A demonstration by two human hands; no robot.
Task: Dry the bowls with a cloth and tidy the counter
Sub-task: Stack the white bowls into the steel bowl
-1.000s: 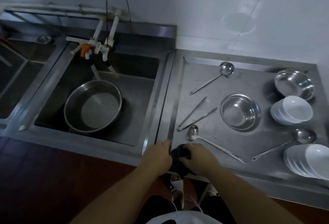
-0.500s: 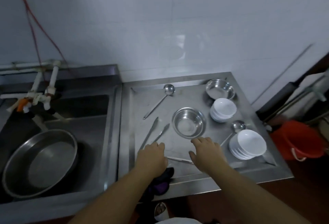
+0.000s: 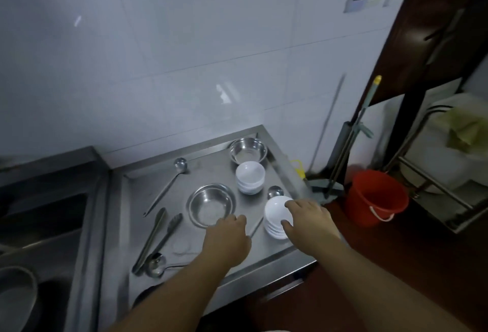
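We are risking a toppled stack: the near stack of white bowls [image 3: 277,216] is sitting close to the counter's [image 3: 184,239] front right corner, and a careless pull could be sliding it off the edge. Our right hand [image 3: 307,219] is curling over that stack, thumb against its side, fingers on the top rim. Our left hand [image 3: 228,236] is reaching palm down, knuckles bent, beside the steel bowl [image 3: 211,205], holding nothing we can see. No cloth is showing
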